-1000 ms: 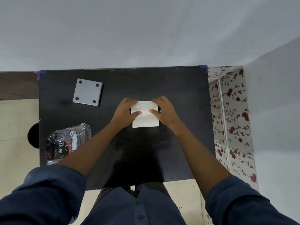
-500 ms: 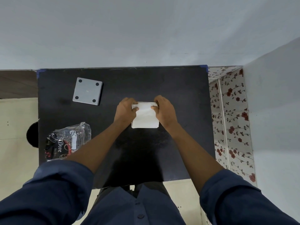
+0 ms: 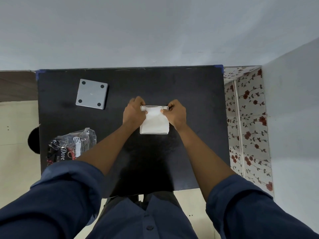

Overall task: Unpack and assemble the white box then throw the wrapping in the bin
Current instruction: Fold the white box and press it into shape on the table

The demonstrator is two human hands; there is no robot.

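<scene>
Your left hand and right hand fingers pinch white wrapping on the white box; unpacking underway, assembly and binning remain.

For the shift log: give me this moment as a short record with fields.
surface: black table
white box: centre of the table, open side up, white sheet inside
left hand: pinching the sheet at the box's far left corner
right hand: pinching the sheet at the far right corner
grey square lid: far left of the table, four dark round pads facing up
Dove wrapper: crumpled, near left edge, not yet binned
bin: cannot tell
</scene>
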